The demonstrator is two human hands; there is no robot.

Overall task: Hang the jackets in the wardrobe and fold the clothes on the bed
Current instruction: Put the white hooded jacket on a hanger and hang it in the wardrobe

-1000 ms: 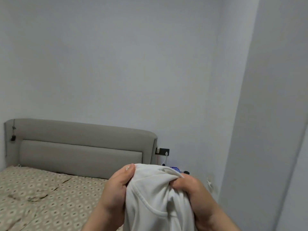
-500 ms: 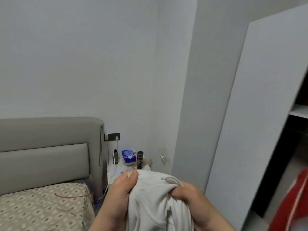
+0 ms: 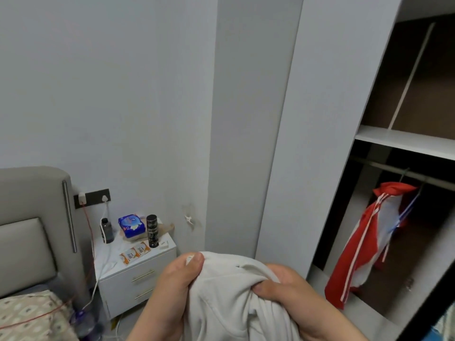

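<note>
Now both hands grip white garment (image 3: 229, 299), wardrobe (image 3: 403, 139) open

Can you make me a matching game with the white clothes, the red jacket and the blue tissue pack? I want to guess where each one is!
Things:
1. white garment
2. red-and-white jacket
3. blue tissue pack

Places:
A. on top of the nightstand
B. gripped by the left hand and the right hand
C. hanging from the wardrobe rail

Right pairs: 1-B, 2-C, 3-A.
</note>
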